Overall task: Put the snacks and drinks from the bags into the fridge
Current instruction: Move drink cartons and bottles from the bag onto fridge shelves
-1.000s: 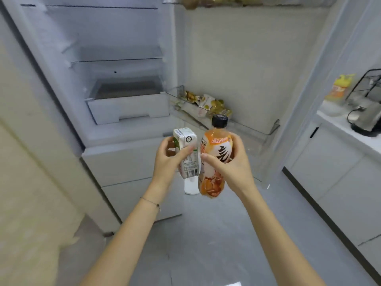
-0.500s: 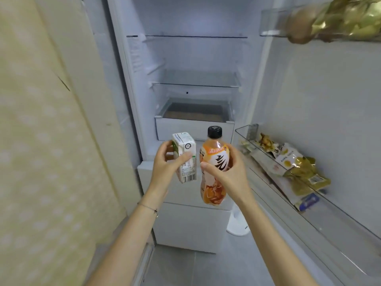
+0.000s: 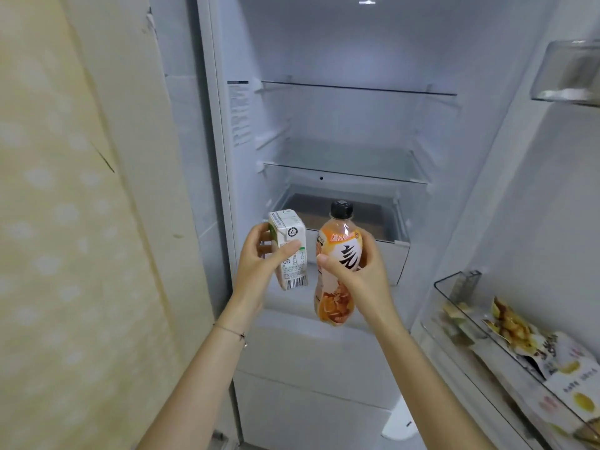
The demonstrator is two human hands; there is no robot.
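The left hand [image 3: 259, 259] grasps a small white drink carton [image 3: 292, 269], thumb laid across its front face and the fingers curled round the far side, so the carton stands nearly upright with its top leaning slightly left and its barcode end poking out below the thumb. Just beside it, not quite touching, the right hand [image 3: 363, 277] clasps an orange drink bottle [image 3: 344, 252] round its waist: the thumb presses the left edge of the label, the fingers wrap the right side, and the black cap [image 3: 341, 209] and the fruit-printed base both stand clear of the grip. Both drinks hang in the air in front of the open fridge [image 3: 357, 43], at the level of the white crisper drawer [image 3: 394, 261] and outside the compartment. A thin bracelet [image 3: 231, 331] circles the left wrist. Inside, an upper glass shelf [image 3: 357, 89] and a lower glass shelf [image 3: 344, 172] sit above the drawer, lit from the top. On the open door at the right, a clear door bin [image 3: 454, 278] holds yellow snack packets [image 3: 513, 329], and a second clear bin [image 3: 568, 73] is mounted higher up. White drawer fronts [image 3: 308, 410] close the lower part of the fridge. A wall with pale yellow patterned wallpaper [image 3: 65, 222] fills the left side of the view
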